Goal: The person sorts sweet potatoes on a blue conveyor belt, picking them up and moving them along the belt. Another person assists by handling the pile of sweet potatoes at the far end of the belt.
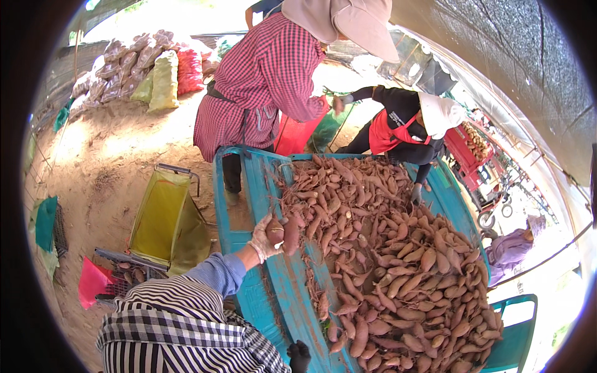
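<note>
My left hand [264,238], in a pale glove, grips two reddish-brown sweet potatoes [292,236] above the side of a teal metal cargo bed [261,186]. One of them bears a pale mark across its skin. My right hand [299,356], in a dark glove, is low in view beside the bed's side panel. Its fingers look curled, but their grip is unclear. A broad heap of sweet potatoes [410,275], some with thin roots, covers much of the bed to the right of both hands.
A person in a checked shirt [266,70] and another in a red apron [387,135] are at the bed's far end. An open yellow bag on a frame [161,214] stands left, near a crate [126,282]. Filled sacks [126,65] are stacked behind.
</note>
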A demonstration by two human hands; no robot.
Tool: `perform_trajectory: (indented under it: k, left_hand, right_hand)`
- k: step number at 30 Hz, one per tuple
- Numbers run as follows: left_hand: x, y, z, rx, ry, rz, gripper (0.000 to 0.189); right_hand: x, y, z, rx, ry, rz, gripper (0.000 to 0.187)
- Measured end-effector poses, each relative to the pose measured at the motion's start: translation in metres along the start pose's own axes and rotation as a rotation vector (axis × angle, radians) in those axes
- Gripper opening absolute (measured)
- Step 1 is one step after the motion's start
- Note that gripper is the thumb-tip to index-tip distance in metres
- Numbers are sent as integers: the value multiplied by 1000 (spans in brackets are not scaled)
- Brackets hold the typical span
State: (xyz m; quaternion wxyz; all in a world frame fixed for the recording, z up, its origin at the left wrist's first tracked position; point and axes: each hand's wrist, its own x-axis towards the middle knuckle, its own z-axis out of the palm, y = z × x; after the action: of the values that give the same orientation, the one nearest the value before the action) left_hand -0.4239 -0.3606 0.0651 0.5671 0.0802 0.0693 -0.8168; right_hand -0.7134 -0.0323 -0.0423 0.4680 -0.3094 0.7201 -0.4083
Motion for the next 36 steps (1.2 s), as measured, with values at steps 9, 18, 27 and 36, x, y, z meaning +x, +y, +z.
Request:
perform_trajectory:
  k: [9,18,27,36]
  left_hand:
    - [25,25,9,638,128,112,14]
    - [37,4,4,553,32,237,17]
    - [32,-3,10,226,57,40,15]
    - [13,-49,13,-49,172,-2,32]
  right_hand:
    - [-22,-11,13,-243,66,59,33]
    - [-39,5,-1,24,16,93,20]
    - [-31,7,2,-82,64,91,20]
    - [-32,-10,10,-58,57,185,18]
